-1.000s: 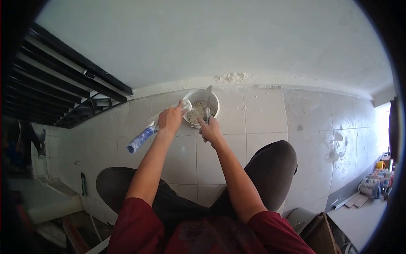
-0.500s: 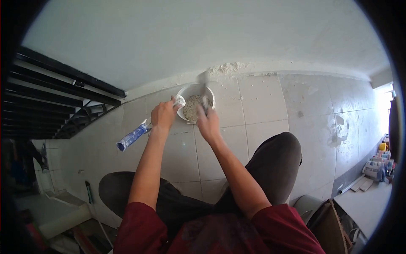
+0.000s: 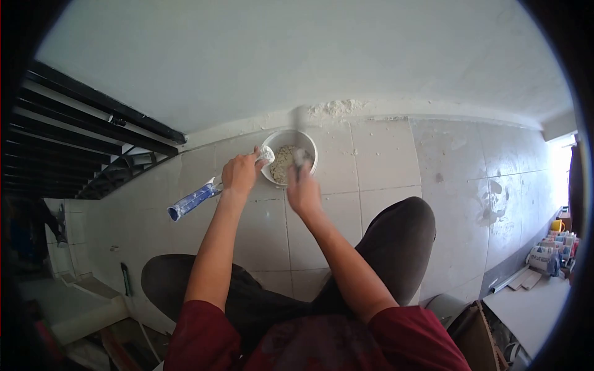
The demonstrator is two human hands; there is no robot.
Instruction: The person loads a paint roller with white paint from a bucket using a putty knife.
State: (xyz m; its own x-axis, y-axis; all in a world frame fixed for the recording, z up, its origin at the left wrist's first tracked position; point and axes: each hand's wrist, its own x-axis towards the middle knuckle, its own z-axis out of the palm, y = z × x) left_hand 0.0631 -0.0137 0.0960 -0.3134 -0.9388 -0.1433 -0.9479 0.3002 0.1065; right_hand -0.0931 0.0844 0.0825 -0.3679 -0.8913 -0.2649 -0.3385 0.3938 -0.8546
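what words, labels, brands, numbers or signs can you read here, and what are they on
White bag at far right: dark lettering, perhaps "PLUS", the rest too blurred to read.
Packs beside it: coloured markings, too small to read.
Blue-handled tool, white bucket: no readable text.

smooth bucket [image 3: 279,140], rough rubble [image 3: 283,164], glossy tiles [image 3: 458,148]

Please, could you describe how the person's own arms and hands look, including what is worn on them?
Both sleeves are short, dark red and without visible markings: the left sleeve and the right sleeve. The forearms are uncovered. The left hand and right hand wear no gloves. I see no watch or bracelet; the right hand is somewhat blurred.
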